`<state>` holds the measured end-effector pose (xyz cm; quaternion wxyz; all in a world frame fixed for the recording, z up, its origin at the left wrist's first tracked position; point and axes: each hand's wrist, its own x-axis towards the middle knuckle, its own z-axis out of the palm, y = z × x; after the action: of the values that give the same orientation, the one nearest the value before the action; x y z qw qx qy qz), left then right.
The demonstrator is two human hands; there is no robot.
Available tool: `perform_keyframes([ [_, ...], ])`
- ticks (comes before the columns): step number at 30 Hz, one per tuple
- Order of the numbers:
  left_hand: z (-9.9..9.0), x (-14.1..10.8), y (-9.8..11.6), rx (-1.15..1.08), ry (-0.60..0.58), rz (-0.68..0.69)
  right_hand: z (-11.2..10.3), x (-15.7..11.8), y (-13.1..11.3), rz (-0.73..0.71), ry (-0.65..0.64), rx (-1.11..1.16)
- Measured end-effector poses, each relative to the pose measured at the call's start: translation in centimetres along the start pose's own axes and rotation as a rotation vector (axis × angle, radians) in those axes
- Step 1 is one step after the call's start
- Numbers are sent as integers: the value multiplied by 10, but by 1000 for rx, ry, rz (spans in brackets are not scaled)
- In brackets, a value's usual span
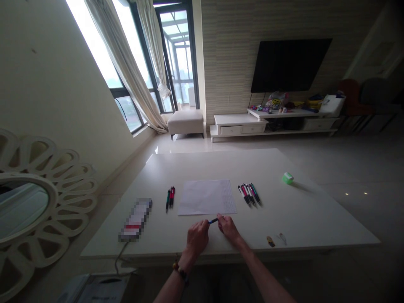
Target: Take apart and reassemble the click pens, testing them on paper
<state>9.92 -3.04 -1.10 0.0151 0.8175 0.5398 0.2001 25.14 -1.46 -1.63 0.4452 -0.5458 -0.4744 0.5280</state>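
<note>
Hands: left hand (197, 237) and right hand (227, 229) are pinching a blue pen (213, 220) between closed fingers (222, 219), keeping it above the table (315, 219) | Nearby: white paper sheet (206, 197) is lying between two pen groups (170, 198) (249, 194)

A wall-mounted TV (291, 65) hangs above a white media console (271, 122), beside a curtained window (135, 71).
</note>
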Motion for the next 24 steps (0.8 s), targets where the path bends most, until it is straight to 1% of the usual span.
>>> perform_keyframes([
  [1,0,0,0,-21,-6,2,-2,0,-1,3,-45,11],
  [2,0,-1,0,-38,-8,1,-4,1,-1,15,-58,30],
  [3,0,0,1,-49,-7,0,-4,2,-2,25,-63,47],
  [4,0,0,1,-53,-3,-2,-3,2,-2,29,-43,48],
  [5,-1,1,2,-50,3,-3,-2,3,-2,29,-5,44],
  [8,-1,3,4,-17,37,-1,7,4,-3,26,178,-1],
  [10,-1,4,4,7,61,10,14,4,-5,7,274,-52],
  [13,1,4,3,25,59,19,21,5,-7,-51,359,-144],
  [16,3,2,1,-5,12,-7,24,7,-9,-96,388,-214],
  [17,3,1,0,-21,-7,-26,23,8,-9,-110,375,-223],
  [19,3,0,-1,-52,-41,-65,20,8,-8,-130,297,-205],
  [21,1,0,0,-70,-55,-77,13,6,-7,-114,166,-142],
  [23,-1,2,1,-68,-39,-51,3,5,-8,-69,32,-82],
  [24,-3,3,2,-61,-23,-33,-3,4,-9,-47,-11,-67],
])
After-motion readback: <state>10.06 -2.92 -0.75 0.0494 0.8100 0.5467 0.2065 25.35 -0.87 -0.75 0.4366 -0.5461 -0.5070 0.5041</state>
